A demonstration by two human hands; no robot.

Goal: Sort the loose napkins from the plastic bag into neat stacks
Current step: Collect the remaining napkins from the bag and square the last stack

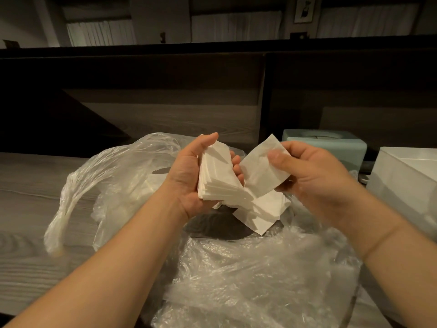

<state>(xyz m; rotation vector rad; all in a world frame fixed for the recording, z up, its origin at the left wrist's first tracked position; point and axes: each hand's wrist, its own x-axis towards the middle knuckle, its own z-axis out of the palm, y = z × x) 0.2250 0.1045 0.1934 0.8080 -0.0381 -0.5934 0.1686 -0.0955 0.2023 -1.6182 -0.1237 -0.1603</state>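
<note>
Left hand (189,171): gripping a napkin stack (216,178), fingers curling round it.
Right hand (312,176): pinching a single napkin (260,171).
Plastic bag (236,275): lying on the bench (30,204), apparently crumpled open.

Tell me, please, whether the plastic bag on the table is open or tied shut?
Open: the plastic bag lies spread and crumpled on the table, its handle loose, mouth gaping around loose napkins.

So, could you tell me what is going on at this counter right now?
A person is sorting white paper napkins above an opened plastic bag on a wood-grain counter. The left hand grips a stack of napkins, its lower sheets splayed unevenly. The right hand pinches a single napkin beside the stack. A pale blue tissue box and a white box stand to the right.
</note>
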